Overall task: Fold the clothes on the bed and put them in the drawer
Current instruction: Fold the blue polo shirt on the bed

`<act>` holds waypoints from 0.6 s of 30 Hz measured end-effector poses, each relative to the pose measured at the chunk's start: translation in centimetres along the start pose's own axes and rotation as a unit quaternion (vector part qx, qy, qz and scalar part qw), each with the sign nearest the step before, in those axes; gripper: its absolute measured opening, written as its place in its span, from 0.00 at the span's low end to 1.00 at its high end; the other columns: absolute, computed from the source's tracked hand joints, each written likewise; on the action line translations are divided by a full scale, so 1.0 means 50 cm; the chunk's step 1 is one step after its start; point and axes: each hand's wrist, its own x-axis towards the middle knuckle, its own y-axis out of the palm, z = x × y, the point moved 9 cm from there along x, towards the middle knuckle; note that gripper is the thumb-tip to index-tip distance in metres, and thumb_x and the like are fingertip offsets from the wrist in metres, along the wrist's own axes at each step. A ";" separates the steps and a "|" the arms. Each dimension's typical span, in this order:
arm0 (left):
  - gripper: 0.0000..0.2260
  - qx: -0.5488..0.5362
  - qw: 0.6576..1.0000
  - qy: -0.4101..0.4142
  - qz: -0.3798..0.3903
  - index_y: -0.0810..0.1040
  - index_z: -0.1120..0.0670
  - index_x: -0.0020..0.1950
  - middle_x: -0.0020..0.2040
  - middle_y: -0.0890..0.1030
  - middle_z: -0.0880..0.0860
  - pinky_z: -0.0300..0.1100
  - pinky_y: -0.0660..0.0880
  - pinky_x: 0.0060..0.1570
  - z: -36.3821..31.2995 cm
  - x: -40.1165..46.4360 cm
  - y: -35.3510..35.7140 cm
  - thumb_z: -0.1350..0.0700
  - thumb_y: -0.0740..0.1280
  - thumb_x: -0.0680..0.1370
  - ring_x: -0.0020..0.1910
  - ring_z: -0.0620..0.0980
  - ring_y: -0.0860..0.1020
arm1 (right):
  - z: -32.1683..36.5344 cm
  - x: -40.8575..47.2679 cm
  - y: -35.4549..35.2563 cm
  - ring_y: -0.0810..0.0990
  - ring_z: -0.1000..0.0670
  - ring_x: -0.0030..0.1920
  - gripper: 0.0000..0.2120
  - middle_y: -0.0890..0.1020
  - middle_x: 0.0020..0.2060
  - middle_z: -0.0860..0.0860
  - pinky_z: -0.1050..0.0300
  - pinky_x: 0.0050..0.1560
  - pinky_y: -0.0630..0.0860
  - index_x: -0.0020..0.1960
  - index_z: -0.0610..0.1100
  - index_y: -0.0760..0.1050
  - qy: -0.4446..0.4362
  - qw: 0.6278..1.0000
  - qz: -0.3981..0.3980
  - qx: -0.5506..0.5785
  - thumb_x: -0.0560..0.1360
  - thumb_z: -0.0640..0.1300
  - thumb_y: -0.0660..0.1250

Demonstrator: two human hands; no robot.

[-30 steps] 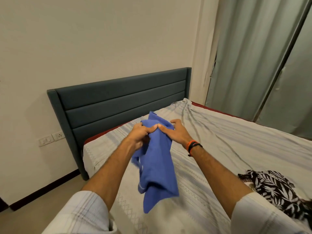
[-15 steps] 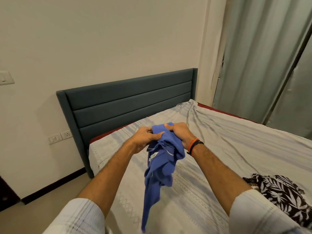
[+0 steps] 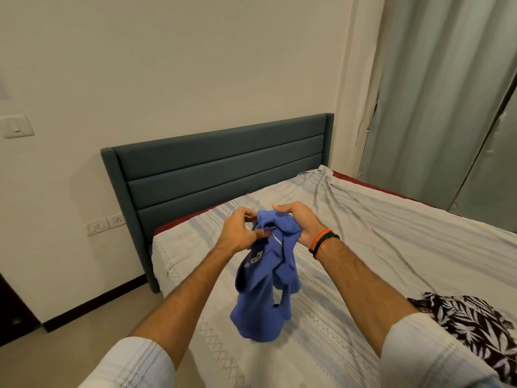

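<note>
I see left hand (image 3: pixel 242 233) and right hand (image 3: pixel 297 224) both clamped on bunched blue garment (image 3: pixel 265 287); it hangs below hands over bed (image 3: pixel 377 247); patterned shirt (image 3: pixel 470 323) lies right of right hand.

Soft matt blue cloth garment (image 3: pixel 263 292), bunched; woven pale bedsheet (image 3: pixel 377 247) with stitched zigzag bands; padded matt grey-blue fabric headboard (image 3: pixel 218 169); leaf-print cloth shirt (image 3: pixel 472 323); smooth drapes (image 3: pixel 436 93).
</note>
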 end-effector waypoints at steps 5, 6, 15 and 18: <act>0.05 -0.008 0.999 0.023 -0.023 0.74 0.55 0.44 0.37 0.82 0.57 0.45 0.82 0.32 -0.027 0.011 0.000 0.65 0.65 0.78 0.31 0.48 0.82 | -0.003 -0.038 0.030 0.82 0.40 0.49 0.19 0.81 0.52 0.35 0.48 0.54 0.81 0.60 0.28 0.75 -0.011 0.996 0.079 0.041 0.79 0.43 0.66; 0.04 -0.013 0.999 0.028 0.013 0.75 0.56 0.46 0.37 0.83 0.58 0.42 0.81 0.31 -0.037 0.010 0.014 0.64 0.65 0.78 0.30 0.46 0.82 | 0.000 -0.040 0.033 0.81 0.41 0.46 0.17 0.79 0.52 0.35 0.50 0.50 0.82 0.59 0.27 0.75 -0.026 0.996 0.081 0.034 0.79 0.40 0.66; 0.19 0.020 0.996 0.039 0.078 0.73 0.51 0.58 0.49 0.78 0.49 0.32 0.76 0.36 -0.023 0.011 0.041 0.58 0.77 0.72 0.46 0.47 0.79 | 0.006 -0.030 0.019 0.78 0.36 0.60 0.19 0.72 0.65 0.34 0.49 0.49 0.81 0.69 0.34 0.66 -0.061 0.994 0.022 0.093 0.79 0.31 0.62; 0.11 -0.023 0.999 0.004 0.045 0.76 0.55 0.53 0.48 0.80 0.55 0.40 0.82 0.35 -0.009 0.017 0.037 0.62 0.73 0.74 0.42 0.51 0.82 | 0.015 -0.030 0.034 0.82 0.41 0.50 0.10 0.75 0.59 0.36 0.51 0.44 0.82 0.57 0.39 0.70 -0.066 0.993 0.052 0.078 0.78 0.36 0.67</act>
